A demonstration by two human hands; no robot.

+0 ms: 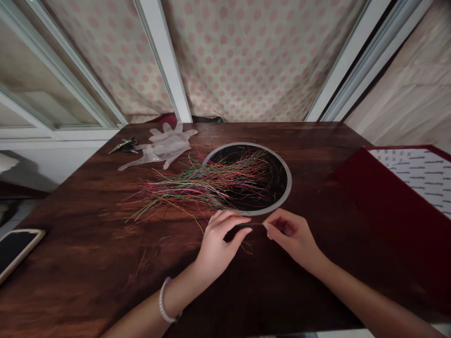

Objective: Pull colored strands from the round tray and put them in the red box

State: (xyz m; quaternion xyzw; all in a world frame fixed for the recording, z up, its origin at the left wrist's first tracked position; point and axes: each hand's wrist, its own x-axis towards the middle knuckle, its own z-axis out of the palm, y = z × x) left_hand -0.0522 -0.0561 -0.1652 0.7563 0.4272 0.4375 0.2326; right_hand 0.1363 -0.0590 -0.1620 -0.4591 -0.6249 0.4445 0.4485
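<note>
My right hand (292, 234) pinches the end of a thin yellowish wire (258, 224) between thumb and fingertips. Just left of it, my left hand (220, 237) wears a white beaded bracelet (162, 300); its thumb and index fingertip are a small gap apart. Behind both hands lies a loose bundle of thin coloured wires (211, 178), red, green, yellow and white. The bundle's right part rests on a round black mat with a pale rim (289, 180). A yellow strand runs from the bundle towards my left hand, which hides where it goes.
A clear plastic glove (165, 145) and keys (125, 146) lie at the back left of the dark wooden table (88, 244). At the left edge is a phone (17, 249). A dark red box or folder (387, 202) stands on the right. Short wire scraps (141, 261) lie near my left hand.
</note>
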